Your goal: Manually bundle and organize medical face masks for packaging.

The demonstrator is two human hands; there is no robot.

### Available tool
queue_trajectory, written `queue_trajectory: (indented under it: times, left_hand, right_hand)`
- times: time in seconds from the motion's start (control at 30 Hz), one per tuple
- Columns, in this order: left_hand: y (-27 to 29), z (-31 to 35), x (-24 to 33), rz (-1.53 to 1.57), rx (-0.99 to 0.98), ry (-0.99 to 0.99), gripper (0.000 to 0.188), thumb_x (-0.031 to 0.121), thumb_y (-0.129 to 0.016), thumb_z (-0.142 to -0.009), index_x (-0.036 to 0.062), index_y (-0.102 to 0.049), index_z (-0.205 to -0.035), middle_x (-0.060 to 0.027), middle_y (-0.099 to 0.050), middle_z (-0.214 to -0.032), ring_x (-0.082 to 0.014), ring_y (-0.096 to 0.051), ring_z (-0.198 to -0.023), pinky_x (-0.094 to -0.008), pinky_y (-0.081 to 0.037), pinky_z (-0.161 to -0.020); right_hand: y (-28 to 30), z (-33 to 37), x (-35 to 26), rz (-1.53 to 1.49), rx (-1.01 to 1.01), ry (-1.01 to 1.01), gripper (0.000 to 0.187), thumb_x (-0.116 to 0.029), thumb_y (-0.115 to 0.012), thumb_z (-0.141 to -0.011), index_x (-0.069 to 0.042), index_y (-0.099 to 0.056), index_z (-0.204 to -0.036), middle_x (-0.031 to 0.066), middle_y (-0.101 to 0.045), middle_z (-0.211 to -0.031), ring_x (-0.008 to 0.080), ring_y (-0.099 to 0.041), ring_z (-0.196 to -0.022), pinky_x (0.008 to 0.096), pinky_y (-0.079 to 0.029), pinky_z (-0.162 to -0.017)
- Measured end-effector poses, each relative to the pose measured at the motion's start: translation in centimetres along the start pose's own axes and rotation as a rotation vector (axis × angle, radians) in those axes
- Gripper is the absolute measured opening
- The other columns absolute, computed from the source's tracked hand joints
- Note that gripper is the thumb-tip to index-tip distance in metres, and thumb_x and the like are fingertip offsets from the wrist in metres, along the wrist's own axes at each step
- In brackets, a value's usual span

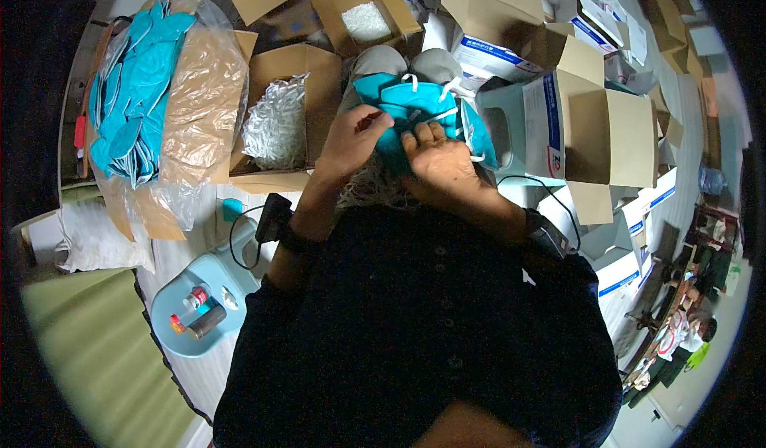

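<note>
A stack of teal cup-shaped fabric face masks with white elastic straps [415, 105] sits on the person's lap, close against the body, with both hands on it. The left hand [351, 141] is curled around the near left edge, fingers closed on the teal fabric. The right hand [439, 161] lies over the near right side, fingers bent and pressing into the top mask. The masks look light, soft and easily crushed; the firmer rim seems the safer place to grip, since the thin straps would likely stretch or snag.

Just left stands an open cardboard box of loose white elastic bands [279, 121]. Further left lies a clear plastic bag of more teal masks [136, 89]. To the right stand open white-and-blue cartons [590, 121].
</note>
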State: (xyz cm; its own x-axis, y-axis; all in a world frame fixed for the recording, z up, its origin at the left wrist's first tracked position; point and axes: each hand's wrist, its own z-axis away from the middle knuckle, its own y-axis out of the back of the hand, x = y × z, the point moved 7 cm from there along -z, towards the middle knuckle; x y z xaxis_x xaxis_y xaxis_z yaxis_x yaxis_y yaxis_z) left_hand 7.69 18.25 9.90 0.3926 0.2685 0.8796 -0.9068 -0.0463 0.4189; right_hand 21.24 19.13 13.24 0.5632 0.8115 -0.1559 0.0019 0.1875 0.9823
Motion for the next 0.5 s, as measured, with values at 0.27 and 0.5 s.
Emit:
queue_trajectory:
  times: [0.27, 0.5]
  left_hand:
    - [2.6, -0.3, 4.3, 0.23, 0.325, -0.369, 0.015, 0.017, -0.067, -0.085, 0.0045, -0.064, -0.094, 0.0013, -0.051, -0.06, -0.004, -0.042, -0.054, -0.0232, -0.034, -0.048]
    - [-0.3, -1.2, 8.3, 0.21, 0.057, -0.314, 0.016, 0.011, -0.069, -0.083, 0.0068, -0.062, -0.097, 0.0097, -0.029, -0.058, -0.0017, -0.028, -0.053, -0.0224, -0.022, -0.047]
  right_hand:
    - [6.4, 2.4, 7.7, -0.956, 0.487, -0.325, 0.028, -0.026, -0.054, -0.095, 0.0, -0.062, -0.087, 0.0079, -0.06, -0.067, 0.0138, -0.055, -0.06, 0.0322, -0.044, -0.056]
    - [8.4, 2.3, 9.3, -1.268, 0.52, -0.279, 0.029, -0.022, -0.052, -0.097, 0.003, -0.064, -0.104, 0.0025, -0.067, -0.086, 0.0072, -0.057, -0.073, 0.0229, -0.047, -0.068]
